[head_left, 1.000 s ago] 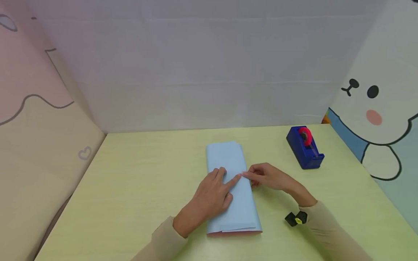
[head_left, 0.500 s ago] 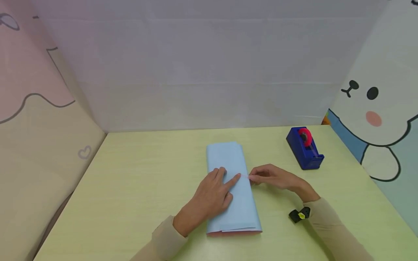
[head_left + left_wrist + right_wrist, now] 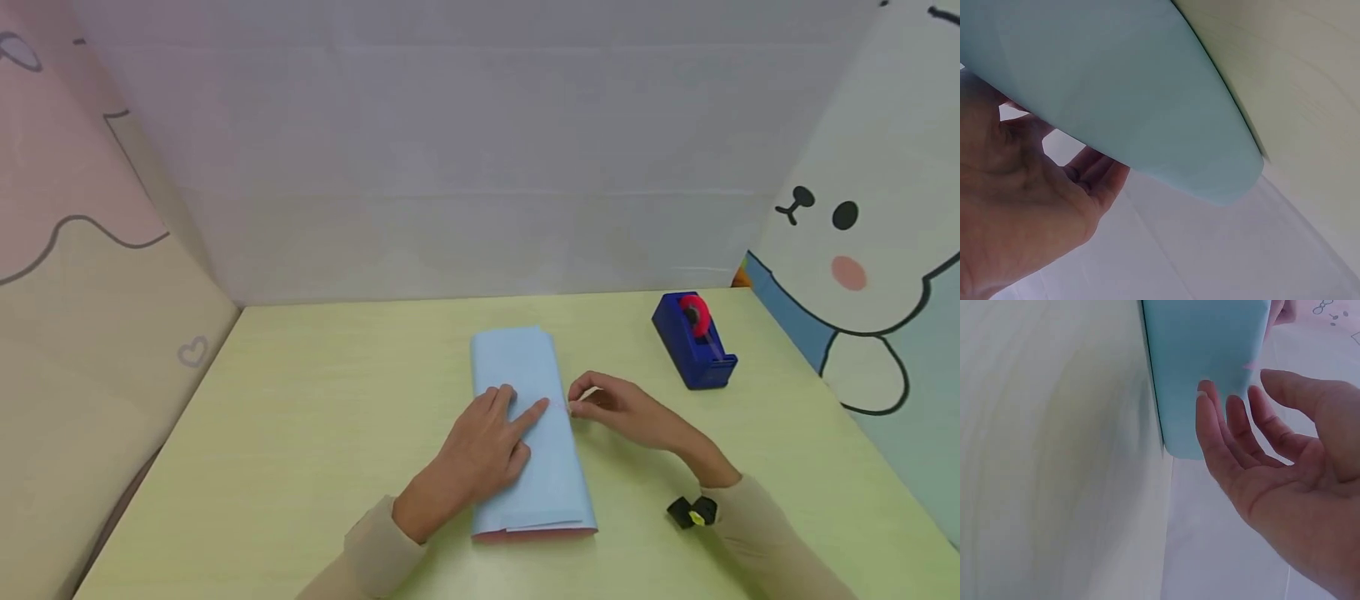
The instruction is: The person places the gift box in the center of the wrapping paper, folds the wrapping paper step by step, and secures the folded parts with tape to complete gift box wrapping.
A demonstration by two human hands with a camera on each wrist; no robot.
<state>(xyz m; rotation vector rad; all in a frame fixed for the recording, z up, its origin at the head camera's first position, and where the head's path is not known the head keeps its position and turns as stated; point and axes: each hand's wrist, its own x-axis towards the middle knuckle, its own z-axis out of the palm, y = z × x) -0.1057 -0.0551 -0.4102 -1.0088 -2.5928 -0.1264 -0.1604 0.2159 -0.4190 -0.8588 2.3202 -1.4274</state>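
A light blue paper-wrapped package (image 3: 555, 475) lies lengthwise on the table, its pinkish inner side showing at the near end. My left hand (image 3: 480, 450) rests on top, index finger stretched toward the right edge. A faint pinkish piece of tape (image 3: 557, 404) lies between that fingertip and the edge; in the right wrist view the tape (image 3: 1249, 365) shows at the package's edge. Beside this long side is my right hand (image 3: 626, 412), fingers loosely bent with nothing visible between them. The left wrist view shows the left hand (image 3: 1029, 187) over the package's far side edge (image 3: 1116, 94).
A blue tape dispenser (image 3: 678, 346) with a red-cored roll stands at the back right of the pale yellow table (image 3: 337, 400). A whitish sheet (image 3: 480, 167) hangs behind the table. Printed panels (image 3: 847, 350) stand along both sides.
My right hand has drawn back from the left fingertip to the package's right edge, and its fingers have loosened. The pink tape now lies along the edge. The left hand stays in place.
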